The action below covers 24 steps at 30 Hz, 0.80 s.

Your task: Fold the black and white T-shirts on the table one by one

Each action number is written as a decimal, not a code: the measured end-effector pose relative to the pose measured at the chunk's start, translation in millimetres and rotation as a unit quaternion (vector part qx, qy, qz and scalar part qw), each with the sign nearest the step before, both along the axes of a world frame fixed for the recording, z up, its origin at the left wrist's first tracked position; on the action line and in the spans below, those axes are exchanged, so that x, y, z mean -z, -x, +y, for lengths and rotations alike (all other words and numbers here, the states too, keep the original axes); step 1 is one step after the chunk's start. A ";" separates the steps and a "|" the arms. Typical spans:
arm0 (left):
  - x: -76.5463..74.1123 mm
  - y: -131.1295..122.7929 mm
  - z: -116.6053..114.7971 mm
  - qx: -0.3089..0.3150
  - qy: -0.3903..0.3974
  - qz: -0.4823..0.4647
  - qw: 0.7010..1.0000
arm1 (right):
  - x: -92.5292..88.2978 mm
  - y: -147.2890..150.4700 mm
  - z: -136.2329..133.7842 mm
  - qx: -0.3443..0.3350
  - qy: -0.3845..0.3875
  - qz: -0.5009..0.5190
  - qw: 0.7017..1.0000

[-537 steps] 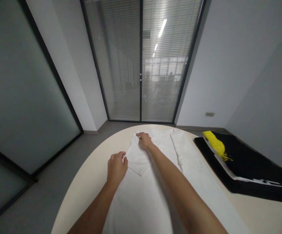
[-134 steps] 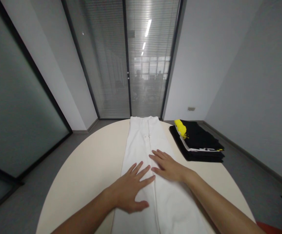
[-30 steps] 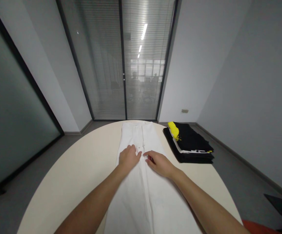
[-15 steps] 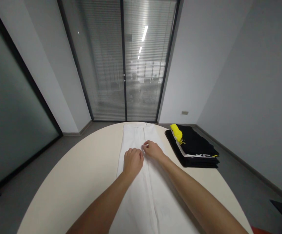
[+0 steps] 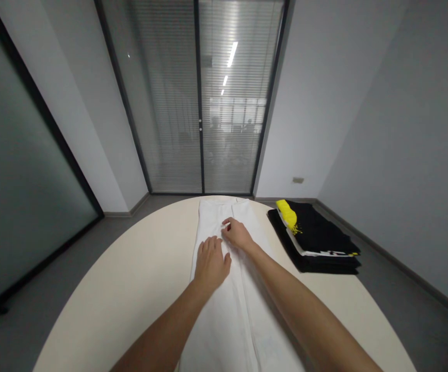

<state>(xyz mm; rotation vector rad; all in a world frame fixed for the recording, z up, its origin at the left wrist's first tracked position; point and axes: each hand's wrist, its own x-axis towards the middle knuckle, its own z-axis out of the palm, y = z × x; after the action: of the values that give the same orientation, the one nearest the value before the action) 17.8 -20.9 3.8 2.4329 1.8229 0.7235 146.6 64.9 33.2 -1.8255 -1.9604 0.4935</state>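
While the left hand (image 5: 211, 264) lies spread on the white cloth (image 5: 227, 325), gripping nothing, the right hand (image 5: 237, 234), at its one o'clock, is half curled; whether it pinches cloth I cannot tell. The cloth runs six to twelve o'clock along the table (image 5: 123, 294); a black pile (image 5: 320, 232) sits at two.

The left hand (image 5: 211, 266) is bare, with slender fingers (image 5: 209, 247) and a shorter thumb (image 5: 227, 260). Just behind that hand, the left wrist (image 5: 200, 289) is narrow and uncovered, and the left forearm (image 5: 162, 335), bare as well, grows thicker farther from the hand. The right hand (image 5: 237, 234) is likewise bare; behind it, a slim right wrist (image 5: 251, 249) leads into a smooth-outlined, uncovered right forearm (image 5: 299, 301), broadest far from the hand. Fingernails are too small to make out.
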 end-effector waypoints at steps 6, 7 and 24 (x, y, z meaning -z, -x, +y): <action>7.5 1.6 -0.8 0.025 0.047 0.031 0.998 | -5.4 -8.1 -13.0 0.085 -0.041 -0.083 0.992; 7.3 1.7 -1.3 0.030 0.050 0.033 0.998 | -6.9 -9.8 -14.7 0.100 -0.032 -0.109 0.988; 8.4 2.1 -2.4 0.042 0.049 0.043 0.997 | -4.5 -23.8 -21.0 -0.009 -0.042 -0.093 0.995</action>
<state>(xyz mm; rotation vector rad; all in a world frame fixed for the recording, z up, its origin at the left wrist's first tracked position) 15.7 -23.3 -4.7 2.4970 1.7266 0.5190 170.4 43.9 37.7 -1.8595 -2.0864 0.2506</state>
